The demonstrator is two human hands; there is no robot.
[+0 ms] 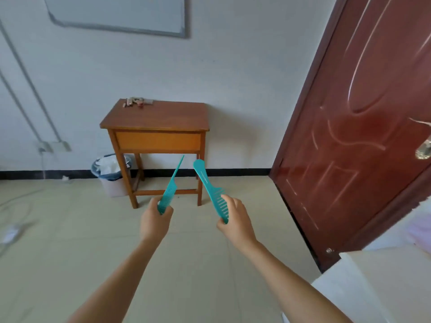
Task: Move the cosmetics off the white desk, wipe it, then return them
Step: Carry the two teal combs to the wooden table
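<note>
My left hand (pixel 155 220) grips a teal tail comb (pixel 171 184) by its toothed end, its thin pointed tail aimed up and away. My right hand (pixel 234 219) holds a teal wide-tooth comb (pixel 211 187) by its teeth, the rounded handle pointing up. Both combs hang over the floor in front of a brown wooden table (pixel 163 120). A small pile of cosmetics (pixel 137 101) lies at the table's back left edge. The corner of the white desk (pixel 373 283) shows at the lower right.
A bin (pixel 109 173) with white waste stands under the table's left side. A dark red door (pixel 363 127) stands on the right, next to the white desk. Cables (pixel 14 231) lie on the tiled floor at the left. A whiteboard (pixel 116 15) hangs on the wall.
</note>
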